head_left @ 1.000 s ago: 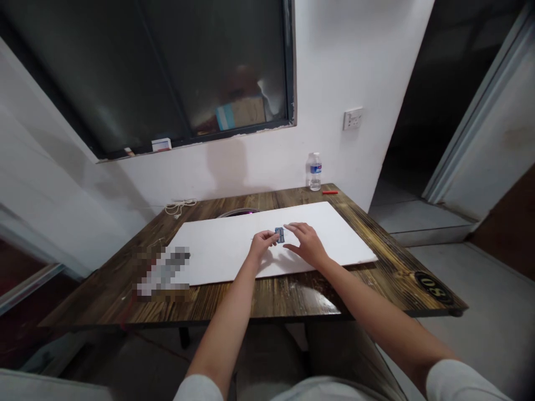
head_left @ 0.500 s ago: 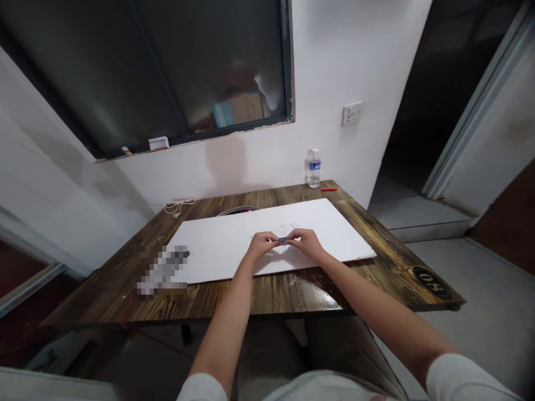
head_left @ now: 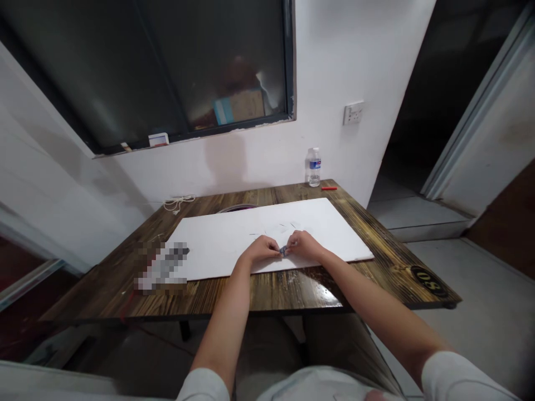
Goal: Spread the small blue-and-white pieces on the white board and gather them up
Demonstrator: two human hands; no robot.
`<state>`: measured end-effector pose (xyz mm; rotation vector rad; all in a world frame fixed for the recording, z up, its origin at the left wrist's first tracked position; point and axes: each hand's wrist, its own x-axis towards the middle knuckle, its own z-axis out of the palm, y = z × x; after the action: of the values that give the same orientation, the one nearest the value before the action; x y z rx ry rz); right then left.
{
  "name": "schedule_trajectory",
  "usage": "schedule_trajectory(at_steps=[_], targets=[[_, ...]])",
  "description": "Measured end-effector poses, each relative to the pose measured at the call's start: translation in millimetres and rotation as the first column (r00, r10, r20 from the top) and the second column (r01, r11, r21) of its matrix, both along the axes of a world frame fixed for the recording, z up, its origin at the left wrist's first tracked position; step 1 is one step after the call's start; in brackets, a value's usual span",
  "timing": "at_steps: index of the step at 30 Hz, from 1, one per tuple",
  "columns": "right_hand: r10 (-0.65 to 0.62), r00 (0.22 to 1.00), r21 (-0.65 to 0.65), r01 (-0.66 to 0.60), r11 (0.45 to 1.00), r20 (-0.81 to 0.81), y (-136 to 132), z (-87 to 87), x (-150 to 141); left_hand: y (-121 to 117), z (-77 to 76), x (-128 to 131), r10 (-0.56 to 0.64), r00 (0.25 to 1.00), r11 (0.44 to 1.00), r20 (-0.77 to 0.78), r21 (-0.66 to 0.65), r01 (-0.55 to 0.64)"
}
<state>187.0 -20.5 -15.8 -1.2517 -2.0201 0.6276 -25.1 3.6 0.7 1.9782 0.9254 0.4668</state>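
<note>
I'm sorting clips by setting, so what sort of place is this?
Probably a plain indoor workroom or small office, though that's hard to be sure of: there's a wooden table with a white board on it, a bare wall with a socket, and a water bottle.

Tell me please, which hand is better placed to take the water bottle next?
Probably the right hand: the water bottle stands beyond the white board almost straight ahead of it, while the left hand is farther away.

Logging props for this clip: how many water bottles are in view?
1: a water bottle stands at the far end of the table, by the wall. Others could be hidden out of view.
</note>
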Motion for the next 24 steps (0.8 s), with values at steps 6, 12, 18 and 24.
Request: schedule_trajectory(at_steps=[6,12,18,24], targets=[[0.110,0.994,-0.001,-0.110,0.994,0.016,1,-1.2,2,3,-1.2,1,-0.047,0.999,0.995,-0.019,0.092,0.049],[0.006,0.995,0.006,-0.005,1.000,-0.100,2,4.5,6,4,0.8,5,0.137,0.981,0.981,0.134,0.118,-0.153],[-0.055,0.972,0.011,0.059,0.998,-0.229,7,3.1,4,0,8.9,13,0.259,0.924,0.964,0.283,-0.020,-0.264],[-0.269,0.947,0.066,0.284,0.957,-0.179,11,12.6,25,4,6.5,17,0.392,0.837,0.913,0.382,-0.051,-0.405]])
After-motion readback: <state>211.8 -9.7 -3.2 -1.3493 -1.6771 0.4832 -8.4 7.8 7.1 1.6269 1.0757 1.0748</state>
